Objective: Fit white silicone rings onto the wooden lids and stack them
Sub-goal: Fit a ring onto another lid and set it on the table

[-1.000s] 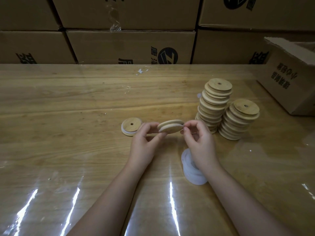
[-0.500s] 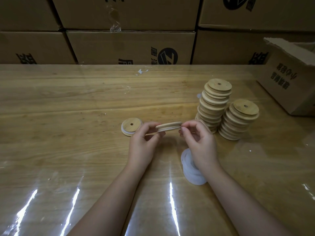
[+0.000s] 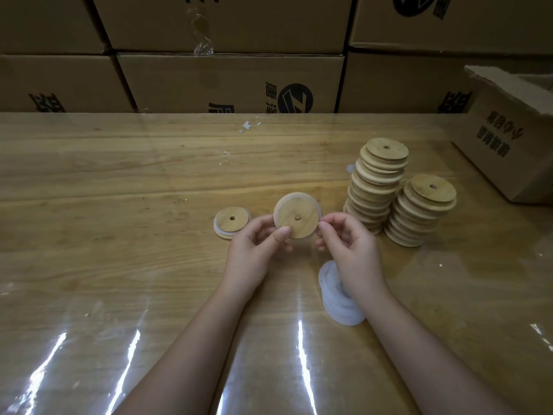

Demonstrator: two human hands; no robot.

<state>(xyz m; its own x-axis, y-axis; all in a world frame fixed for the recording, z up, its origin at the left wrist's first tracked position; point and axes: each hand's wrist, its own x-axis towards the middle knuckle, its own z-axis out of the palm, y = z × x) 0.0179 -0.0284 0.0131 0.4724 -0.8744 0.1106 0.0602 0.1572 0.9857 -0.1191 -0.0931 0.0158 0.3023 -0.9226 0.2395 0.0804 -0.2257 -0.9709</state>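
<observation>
Our two bare forearms come in over the near edge of the bench (image 3: 119, 205) and angle toward each other, the left forearm (image 3: 191, 348) from the near left, the right forearm (image 3: 425, 345) from the near right. The hands are close together near the bench's middle but do not touch each other. Our left hand (image 3: 254, 247) grips the wooden lid (image 3: 296, 215), with the thumb (image 3: 281, 232) pressed flat on the side facing us and the other fingers curled behind it. Our right hand (image 3: 350, 244), palm turned toward us, pinches the lid's right rim with curled fingertips (image 3: 323, 226).
</observation>
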